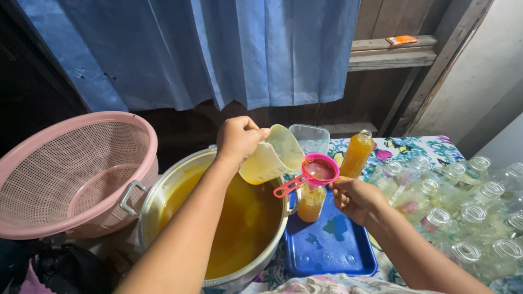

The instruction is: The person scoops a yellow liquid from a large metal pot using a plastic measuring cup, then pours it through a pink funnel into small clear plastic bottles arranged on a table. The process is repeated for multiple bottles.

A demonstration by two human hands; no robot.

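My left hand [238, 137] grips a clear plastic measuring jug [273, 157] of yellow liquid, tilted toward a pink funnel-strainer [317, 171]. The strainer sits on the mouth of a small plastic bottle [311, 202], partly filled with orange liquid, which stands on a blue tray [331, 239]. My right hand [354, 197] steadies that bottle from the right, fingers curled beside it. Under my left arm is a large metal pot [163, 190] full of orange-yellow liquid.
A pink plastic basket [76, 171] stands left of the pot. One filled orange bottle [357, 154] and a clear container [309, 137] stand behind the tray. Several empty clear bottles [463, 212] crowd the patterned tablecloth at right. A blue curtain hangs behind.
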